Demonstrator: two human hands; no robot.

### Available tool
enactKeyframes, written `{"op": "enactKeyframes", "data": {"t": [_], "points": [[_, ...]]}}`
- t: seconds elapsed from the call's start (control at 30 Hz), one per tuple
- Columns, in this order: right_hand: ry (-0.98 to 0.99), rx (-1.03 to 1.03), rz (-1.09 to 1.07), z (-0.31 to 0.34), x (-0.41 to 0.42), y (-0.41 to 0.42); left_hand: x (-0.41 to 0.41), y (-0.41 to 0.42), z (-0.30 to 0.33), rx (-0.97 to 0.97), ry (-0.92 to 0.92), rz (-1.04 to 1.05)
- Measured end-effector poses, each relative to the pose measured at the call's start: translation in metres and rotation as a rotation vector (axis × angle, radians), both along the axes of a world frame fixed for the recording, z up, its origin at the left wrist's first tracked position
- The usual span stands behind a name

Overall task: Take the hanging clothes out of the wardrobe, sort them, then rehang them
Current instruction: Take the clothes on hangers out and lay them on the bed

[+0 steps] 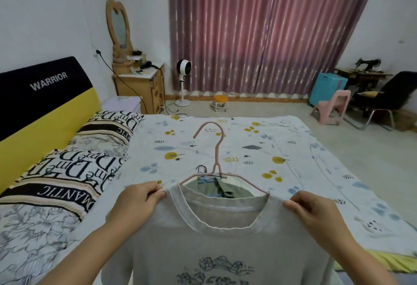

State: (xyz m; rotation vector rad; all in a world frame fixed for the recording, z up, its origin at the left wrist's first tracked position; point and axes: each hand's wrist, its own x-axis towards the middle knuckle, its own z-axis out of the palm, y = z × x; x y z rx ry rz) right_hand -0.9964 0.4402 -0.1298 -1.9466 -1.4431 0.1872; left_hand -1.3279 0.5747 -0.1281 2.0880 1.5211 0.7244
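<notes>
A pale grey T-shirt (pixel 216 244) with a dark print on its chest hangs on a pink hanger (pixel 217 149) whose hook points up over the bed. My left hand (pixel 137 203) pinches the shirt's left shoulder and my right hand (pixel 311 212) pinches its right shoulder, holding it spread in front of me. Through the neck opening a green garment (pixel 222 191) and a blue clip hanger show behind the shirt. A small dark hook pokes up just left of the pink hanger's neck.
The bed (pixel 293 149) with a floral sheet lies ahead, patterned pillows (pixel 67 172) and a black-and-yellow headboard on the left. Beyond stand a dresser with mirror (pixel 137 84), a fan (pixel 183 81), a small stool, a pink chair (pixel 331 108) and purple curtains.
</notes>
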Motion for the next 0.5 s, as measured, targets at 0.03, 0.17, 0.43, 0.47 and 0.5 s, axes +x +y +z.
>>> {"op": "enactKeyframes", "data": {"t": [0.03, 0.17, 0.43, 0.47, 0.5], "points": [[-0.002, -0.02, -0.011, -0.003, 0.0, 0.013, 0.003, 0.015, -0.004, -0.013, -0.007, 0.002], [0.003, -0.094, -0.05, -0.012, 0.002, 0.063, 0.013, 0.068, -0.021, -0.043, -0.008, -0.011], [-0.15, -0.211, -0.084, -0.042, 0.029, 0.173, 0.052, 0.163, -0.065, -0.015, 0.035, 0.053], [-0.23, -0.242, -0.076, -0.051, 0.035, 0.189, 0.058, 0.175, -0.073, -0.01, 0.062, 0.066], [-0.321, -0.263, -0.082, -0.058, 0.04, 0.204, 0.065, 0.187, -0.082, -0.011, 0.092, 0.074]]}}
